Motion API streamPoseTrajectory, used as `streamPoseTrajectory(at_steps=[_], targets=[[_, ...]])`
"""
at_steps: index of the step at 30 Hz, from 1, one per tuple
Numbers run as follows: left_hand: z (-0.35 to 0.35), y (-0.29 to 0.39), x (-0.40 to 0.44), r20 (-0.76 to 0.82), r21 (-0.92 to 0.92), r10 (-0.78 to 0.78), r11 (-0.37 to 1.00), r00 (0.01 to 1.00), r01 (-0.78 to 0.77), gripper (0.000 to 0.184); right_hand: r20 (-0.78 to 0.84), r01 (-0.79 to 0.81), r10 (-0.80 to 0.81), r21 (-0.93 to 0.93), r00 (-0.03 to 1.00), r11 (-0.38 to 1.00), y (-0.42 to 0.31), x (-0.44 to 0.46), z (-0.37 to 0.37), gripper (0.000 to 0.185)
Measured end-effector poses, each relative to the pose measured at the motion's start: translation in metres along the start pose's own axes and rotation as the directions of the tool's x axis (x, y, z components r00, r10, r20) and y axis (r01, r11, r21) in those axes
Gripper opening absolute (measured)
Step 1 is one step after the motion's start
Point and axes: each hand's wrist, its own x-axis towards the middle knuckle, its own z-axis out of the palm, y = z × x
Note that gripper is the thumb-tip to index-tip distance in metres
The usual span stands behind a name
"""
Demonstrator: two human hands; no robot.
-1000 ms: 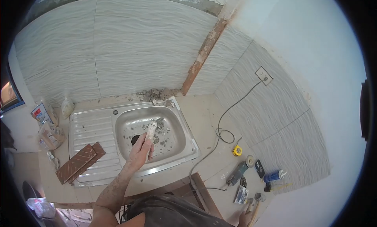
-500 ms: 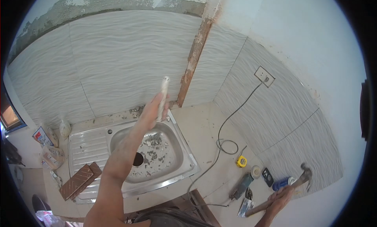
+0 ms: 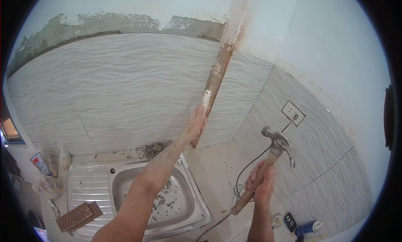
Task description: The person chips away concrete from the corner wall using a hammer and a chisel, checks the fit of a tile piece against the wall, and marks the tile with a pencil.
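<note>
From the head camera, the person's left hand (image 3: 195, 122) is raised in front of the tiled wall (image 3: 138, 83), fingers curled firmly around a pale bar (image 3: 206, 99). The bar's upper end, marked with small holes, projects beyond the grip and points upward with a slight lean to the right. It overlaps the exposed brown strip (image 3: 218, 70) that runs between the tiles; whether bar and strip touch cannot be told. The lower part of the bar is hidden by the hand.

The right hand (image 3: 263, 184) is closed around the wooden handle of a claw hammer (image 3: 273, 153), its fingers wrapped about the shaft below the head. The handle slants, its butt sticking out at the lower left of the fist and the metal head standing above it, up and to the right. The hammer head is well apart from the bar, in line with the wall below the socket (image 3: 293, 113). Beneath the left forearm lies the sink (image 3: 90, 187), with grey fragments (image 3: 167, 204) scattered in its basin.
</note>
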Motion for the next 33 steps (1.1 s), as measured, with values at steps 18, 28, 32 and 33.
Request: streamPoseTrajectory(at_steps=[18, 28, 32, 33], targets=[[-0.048, -0.109, 0.079, 0.087, 0.169, 0.158, 0.971, 0.984, -0.171, 0.050, 0.495, 0.498, -0.243, -0.486, 0.834, 0.718, 0.072, 0.092, 0.073, 0.031], [-0.055, -0.096, 0.056, 0.210, 0.041, 0.246, 0.965, 0.946, -0.259, 0.043, 0.558, 0.634, -0.329, -0.541, 0.762, 0.552, 0.087, 0.129, 0.085, 0.039], [-0.062, -0.119, 0.083, 0.225, 0.378, 0.498, 0.747, 0.837, -0.546, 0.042, 0.477, 0.517, -0.233, -0.640, 0.847, 0.568, 0.094, 0.151, 0.086, 0.035], [-0.053, -0.104, 0.076, 0.195, 0.168, 0.373, 0.898, 0.907, -0.406, 0.042, 0.476, 0.519, -0.238, -0.638, 0.846, 0.569, 0.096, 0.150, 0.085, 0.035]])
